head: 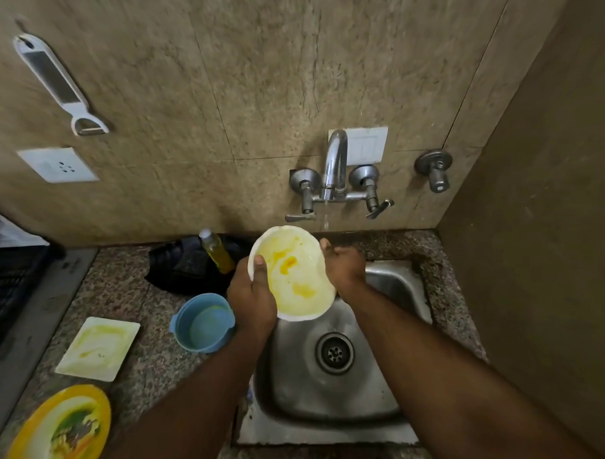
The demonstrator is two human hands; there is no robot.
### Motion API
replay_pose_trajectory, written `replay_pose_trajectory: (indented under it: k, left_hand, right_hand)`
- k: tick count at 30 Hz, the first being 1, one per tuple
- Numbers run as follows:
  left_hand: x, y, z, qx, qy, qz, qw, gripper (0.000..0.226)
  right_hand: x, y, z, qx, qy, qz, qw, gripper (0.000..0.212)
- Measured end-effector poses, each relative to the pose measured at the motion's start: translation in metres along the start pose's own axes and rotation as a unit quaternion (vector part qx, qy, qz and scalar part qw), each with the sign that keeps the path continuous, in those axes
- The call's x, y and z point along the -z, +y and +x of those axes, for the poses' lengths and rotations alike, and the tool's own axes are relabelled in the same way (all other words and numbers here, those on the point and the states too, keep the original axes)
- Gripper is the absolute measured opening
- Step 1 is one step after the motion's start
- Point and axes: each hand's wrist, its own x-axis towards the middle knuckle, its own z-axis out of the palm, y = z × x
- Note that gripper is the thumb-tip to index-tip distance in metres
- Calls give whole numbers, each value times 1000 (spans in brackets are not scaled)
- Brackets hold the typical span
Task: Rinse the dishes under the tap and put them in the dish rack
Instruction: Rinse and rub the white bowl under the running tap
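Observation:
A white oval plate (296,277) smeared with yellow residue is tilted up over the steel sink (395,288). My left hand (252,293) grips its left rim, thumb on the inner face. My right hand (341,262) holds the right rim from behind. The chrome tap (335,166) on the wall runs a thin stream that falls just right of the plate's top edge. On the granite counter to the left stand a blue bowl (203,323), a dirty white square plate (97,348) and a yellow plate (58,433) with food remains. The black dish rack (11,284) is at the far left.
A bottle of yellow dish soap (218,251) lies on a dark cloth (179,268) behind the blue bowl. A white grater-peeler (57,83) hangs on the wall above a socket (57,165). A side wall closes in the right of the sink.

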Motion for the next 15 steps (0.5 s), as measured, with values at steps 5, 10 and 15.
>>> replay_pose_trajectory:
  k: [5, 10, 15]
  left_hand:
    - [1, 9, 3, -39, 81, 32, 995, 52]
    - [-5, 14, -10, -24, 97, 42, 994, 49]
    - [-11, 20, -13, -35, 105, 67, 992, 54]
  right_hand:
    - [2, 2, -3, 35, -166, 22, 985, 32]
    - [-10, 13, -4, 83, -48, -88, 991, 38]
    - [-6, 12, -5, 58, -82, -24, 995, 40]
